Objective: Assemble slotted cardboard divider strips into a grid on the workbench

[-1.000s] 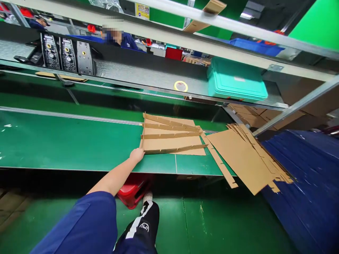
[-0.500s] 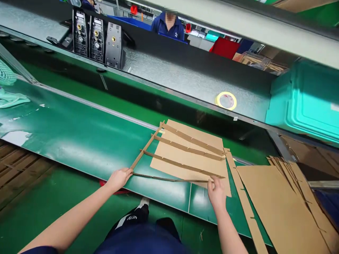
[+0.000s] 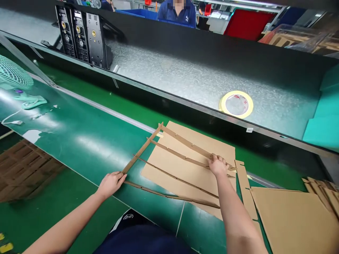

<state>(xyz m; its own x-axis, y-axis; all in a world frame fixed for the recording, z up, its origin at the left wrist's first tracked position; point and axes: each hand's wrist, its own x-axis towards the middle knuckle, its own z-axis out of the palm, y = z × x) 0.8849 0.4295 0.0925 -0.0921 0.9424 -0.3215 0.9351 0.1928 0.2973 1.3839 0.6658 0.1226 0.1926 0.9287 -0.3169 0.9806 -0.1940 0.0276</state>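
Observation:
A flat cardboard sheet [image 3: 182, 169] lies on the green belt [image 3: 79, 141] with several notched cardboard strips [image 3: 169, 151] standing on edge across it, joined at their left ends by a cross strip [image 3: 140, 151]. My left hand [image 3: 109, 182] pinches the near left corner of this strip frame, fingers closed on the cross strip's end. My right hand [image 3: 218, 165] reaches over the sheet and closes on the right ends of the two far strips.
A loose cardboard strip [image 3: 245, 190] and a stack of cardboard sheets [image 3: 293, 218] lie to the right. A tape roll [image 3: 236, 104] and black parts [image 3: 82, 33] sit on the grey shelf behind. A small fan [image 3: 16, 76] stands at left. A person in blue stands beyond.
My right hand has moved from the nearest strip's right end up to the far strips' right ends. The left hand stays on the frame's near left corner. The view has tilted down and shifted closer.

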